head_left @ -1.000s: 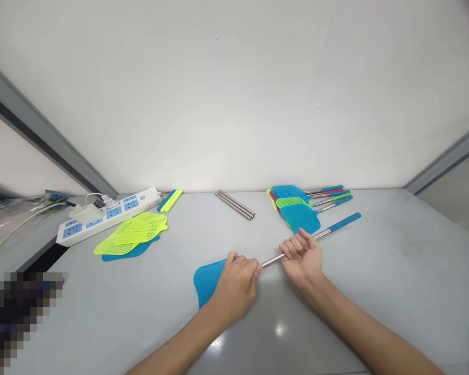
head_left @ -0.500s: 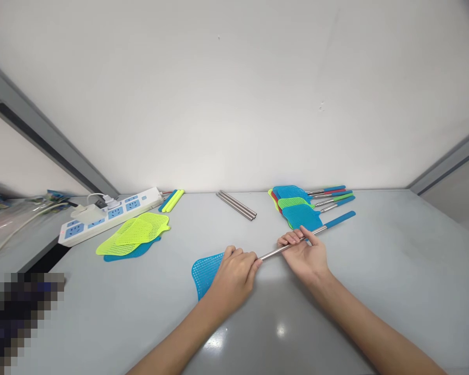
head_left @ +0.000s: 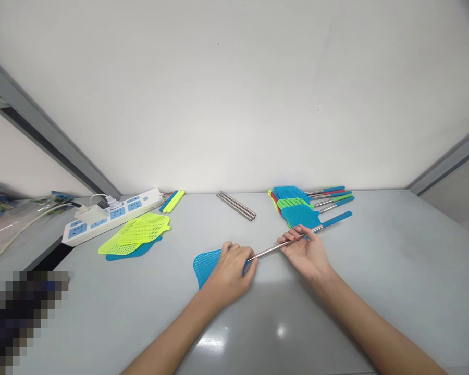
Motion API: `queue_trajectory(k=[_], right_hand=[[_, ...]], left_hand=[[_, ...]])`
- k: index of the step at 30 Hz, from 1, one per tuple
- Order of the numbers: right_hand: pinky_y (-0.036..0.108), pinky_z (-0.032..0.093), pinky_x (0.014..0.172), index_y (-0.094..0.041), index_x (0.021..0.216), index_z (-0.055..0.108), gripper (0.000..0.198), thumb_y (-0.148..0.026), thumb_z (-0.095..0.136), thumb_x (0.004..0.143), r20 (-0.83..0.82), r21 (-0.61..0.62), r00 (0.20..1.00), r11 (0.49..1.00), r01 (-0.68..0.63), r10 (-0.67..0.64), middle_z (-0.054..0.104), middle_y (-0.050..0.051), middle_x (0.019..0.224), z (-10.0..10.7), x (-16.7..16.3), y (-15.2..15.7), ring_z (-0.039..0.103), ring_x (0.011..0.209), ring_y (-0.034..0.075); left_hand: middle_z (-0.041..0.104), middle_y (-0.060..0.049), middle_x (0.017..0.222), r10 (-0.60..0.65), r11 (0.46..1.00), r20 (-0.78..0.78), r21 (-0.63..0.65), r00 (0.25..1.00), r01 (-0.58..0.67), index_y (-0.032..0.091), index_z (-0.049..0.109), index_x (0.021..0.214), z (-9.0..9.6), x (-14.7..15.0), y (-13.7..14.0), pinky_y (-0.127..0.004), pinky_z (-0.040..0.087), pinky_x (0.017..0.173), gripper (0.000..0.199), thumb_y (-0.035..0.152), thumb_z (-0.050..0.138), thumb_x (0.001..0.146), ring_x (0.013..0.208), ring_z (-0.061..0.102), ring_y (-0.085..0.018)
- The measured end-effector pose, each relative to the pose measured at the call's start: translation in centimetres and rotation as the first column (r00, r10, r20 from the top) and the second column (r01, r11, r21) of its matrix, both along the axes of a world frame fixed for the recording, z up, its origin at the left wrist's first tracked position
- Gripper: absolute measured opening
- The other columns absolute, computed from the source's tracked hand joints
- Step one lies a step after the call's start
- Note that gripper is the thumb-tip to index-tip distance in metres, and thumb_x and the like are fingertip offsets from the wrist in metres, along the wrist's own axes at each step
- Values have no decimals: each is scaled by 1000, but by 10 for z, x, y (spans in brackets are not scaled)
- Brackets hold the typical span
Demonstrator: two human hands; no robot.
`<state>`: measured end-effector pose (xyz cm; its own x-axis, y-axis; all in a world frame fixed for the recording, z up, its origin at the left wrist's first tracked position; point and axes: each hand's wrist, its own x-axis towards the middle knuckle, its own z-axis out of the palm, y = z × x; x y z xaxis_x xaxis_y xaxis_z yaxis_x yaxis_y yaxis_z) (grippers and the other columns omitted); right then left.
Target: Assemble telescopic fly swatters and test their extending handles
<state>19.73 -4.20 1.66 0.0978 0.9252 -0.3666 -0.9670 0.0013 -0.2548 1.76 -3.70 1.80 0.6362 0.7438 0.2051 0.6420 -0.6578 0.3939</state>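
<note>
A blue fly swatter point(head_left: 206, 265) with a metal rod and a blue grip spans both my hands above the grey table. My left hand point(head_left: 230, 273) is closed around the neck where the mesh head meets the rod, and covers part of the head. Palm up, my right hand point(head_left: 305, 252) has its fingers curled over the rod near the blue grip. Just beyond it lies a stack of swatters point(head_left: 297, 212) in blue, green, yellow and red, their handles pointing right.
Several metal tubes point(head_left: 236, 205) lie near the wall. Yellow and blue grips point(head_left: 174, 201) rest beside a white power strip point(head_left: 113, 216) with plugs in it. Loose yellow mesh heads point(head_left: 138, 233) overlap a blue one at left. Plastic bags point(head_left: 15, 219) sit farther left.
My left hand has loosened and shifted slightly left along the rod, showing the blue neck of the swatter. The right hand keeps its hold in nearly the same place.
</note>
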Motion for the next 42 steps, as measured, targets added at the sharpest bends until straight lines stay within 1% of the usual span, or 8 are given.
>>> queue_trajectory(k=[5, 7, 12, 17, 21, 26, 32, 42], right_hand=[[25, 38, 49, -18, 58, 34, 18, -17, 45, 72, 3, -51, 1000, 998, 28, -28, 28, -6, 51, -1, 2, 1, 33, 44, 7], [24, 37, 47, -18, 56, 32, 21, -18, 45, 72, 8, -65, 1000, 997, 29, -28, 28, -6, 50, -2, 4, 1, 32, 43, 7], [21, 28, 37, -18, 49, 18, 36, -19, 46, 71, -7, -73, 1000, 997, -1, 0, 21, -7, 42, -4, 7, 1, 25, 37, 7], [20, 24, 34, -18, 49, 11, 38, -17, 40, 73, 58, -50, 997, 998, -39, 41, 18, -7, 39, -10, 11, 2, 20, 33, 6], [20, 23, 34, -18, 49, 9, 39, -17, 38, 75, 120, -43, 992, 998, -35, 40, 16, -7, 38, -13, 11, 1, 18, 32, 6], [20, 21, 32, -18, 48, 10, 40, -19, 39, 75, 80, -38, 997, 999, 3, 0, 13, -7, 38, -9, 8, -1, 15, 32, 7], [21, 20, 31, -18, 48, 10, 42, -18, 43, 75, 55, 53, 998, 998, 38, -40, 12, -7, 38, -7, 4, -4, 14, 33, 7], [21, 20, 31, -18, 48, 10, 43, -21, 44, 75, 118, 79, 989, 994, 79, -88, 14, -8, 36, -11, -4, -8, 14, 32, 7]], left_hand=[[50, -2, 74, -76, 997, -6, -34, 997, 76, 19, 49, 72, 0, -7, 6, -30, 33, 77, 17, 24, 36, 82, 76, 45, -15], [49, -1, 72, -111, 993, -11, -45, 994, 110, 19, 48, 71, 2, -10, 8, -31, 32, 80, 19, 24, 34, 83, 74, 45, -14], [46, 2, 63, -214, 973, -56, -104, 975, 208, 19, 43, 65, 11, -12, 7, -32, 29, 81, 24, 23, 29, 84, 66, 45, -12], [42, 3, 62, -263, 948, -57, -201, 963, 247, 19, 36, 63, 14, -10, 2, -31, 31, 79, 29, 24, 21, 88, 63, 42, -11], [40, 3, 61, -259, 934, -32, -262, 965, 242, 19, 33, 63, 15, -9, -3, -30, 32, 77, 30, 26, 19, 88, 65, 41, -12], [39, 3, 61, -240, 920, 14, -318, 971, 231, 19, 31, 62, 14, -9, -5, -30, 33, 76, 31, 29, 17, 89, 67, 38, -12], [41, 2, 62, -202, 895, 49, -396, 978, 205, 20, 34, 62, 15, -10, -5, -29, 34, 71, 33, 32, 18, 88, 72, 36, -14], [39, 2, 56, -195, 905, 35, -378, 980, 193, 19, 36, 60, 15, -9, -5, -28, 34, 66, 34, 33, 22, 88, 68, 37, -14]])
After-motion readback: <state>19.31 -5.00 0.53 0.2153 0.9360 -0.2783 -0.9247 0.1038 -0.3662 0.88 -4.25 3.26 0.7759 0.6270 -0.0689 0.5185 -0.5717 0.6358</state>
